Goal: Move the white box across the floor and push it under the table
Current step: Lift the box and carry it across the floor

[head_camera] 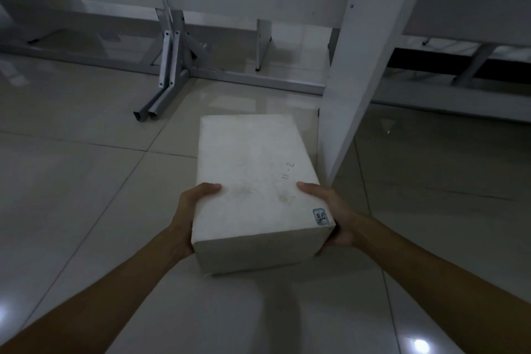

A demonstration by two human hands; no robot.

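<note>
A: Where is the white box (255, 190) sitting?

B: It is lying on the tiled floor (80, 181), long side pointing away from the person, its far end just short of the white panel leg (353, 89) of the bench. Handwriting is showing on its top, and a small blue-edged label (321, 216) is sitting at the near right corner.

A: And the hands?

B: The left hand (189, 215) is pressing against the near left side, thumb lying over the top edge. The right hand (330, 213) is clasping the near right corner the same way. The fingers on both are curling round the box sides, closed on it; the fingertips below the edge are hidden.

A: What is standing in the way?

B: The white panel leg is slanting down just beside the box's far right corner, very near it; I cannot tell whether they are touching. To the far left, a grey metal frame (169, 66) is resting on the floor with two tube feet (146, 113) pointing toward the camera, well apart from the box. A grey floor rail (258, 80) is running across behind the box, with bare tile lying between them.
</note>
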